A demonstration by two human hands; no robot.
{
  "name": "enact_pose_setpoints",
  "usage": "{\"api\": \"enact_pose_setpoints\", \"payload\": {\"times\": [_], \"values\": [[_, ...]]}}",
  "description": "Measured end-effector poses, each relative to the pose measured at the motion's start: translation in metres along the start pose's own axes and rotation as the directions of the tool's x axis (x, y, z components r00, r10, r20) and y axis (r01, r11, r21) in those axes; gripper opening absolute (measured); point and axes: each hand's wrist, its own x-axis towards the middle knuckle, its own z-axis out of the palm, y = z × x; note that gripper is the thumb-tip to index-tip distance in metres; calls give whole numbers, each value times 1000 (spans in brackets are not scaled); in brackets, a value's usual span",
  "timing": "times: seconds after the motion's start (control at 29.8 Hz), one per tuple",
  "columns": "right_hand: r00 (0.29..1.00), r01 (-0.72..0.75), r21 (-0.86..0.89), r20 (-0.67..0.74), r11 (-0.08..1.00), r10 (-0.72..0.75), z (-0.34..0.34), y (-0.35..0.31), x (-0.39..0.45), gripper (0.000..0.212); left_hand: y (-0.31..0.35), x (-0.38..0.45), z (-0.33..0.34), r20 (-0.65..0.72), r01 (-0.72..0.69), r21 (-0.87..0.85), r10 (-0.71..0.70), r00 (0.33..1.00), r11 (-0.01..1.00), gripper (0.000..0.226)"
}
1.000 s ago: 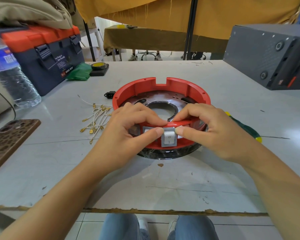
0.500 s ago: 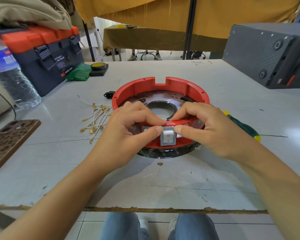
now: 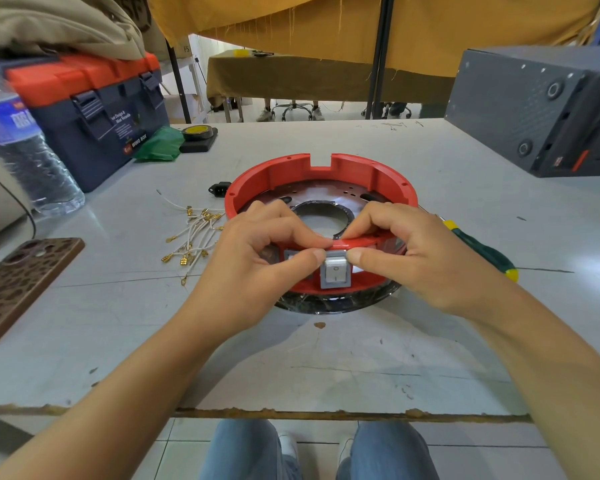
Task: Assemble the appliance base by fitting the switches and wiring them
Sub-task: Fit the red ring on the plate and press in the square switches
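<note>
Hands [image 3: 257, 268] [image 3: 426, 261] pinch the near wall of the red appliance base [image 3: 321, 174] on the table [image 3: 361, 358], thumbs flanking a white rocker switch [image 3: 335, 273] in its cutout; uneven pressure could cock it or leave it half-seated.

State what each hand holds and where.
Both the left hand and right hand pinch the red base at its near rim, thumbs beside the white switch.

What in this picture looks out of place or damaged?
The table's near edge is chipped and rust-brown. The wires lie in a loose tangle left of the red base, and a screwdriver lies partly hidden behind the right hand.
</note>
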Motion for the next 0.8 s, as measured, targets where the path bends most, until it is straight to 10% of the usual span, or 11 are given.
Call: {"api": "enact_pose_setpoints", "payload": {"times": [0.8], "values": [[1000,8,3,-24,1000,-8,2,-1,2,5,8,0,1,7,83,-35,-82,997,996,11]]}}
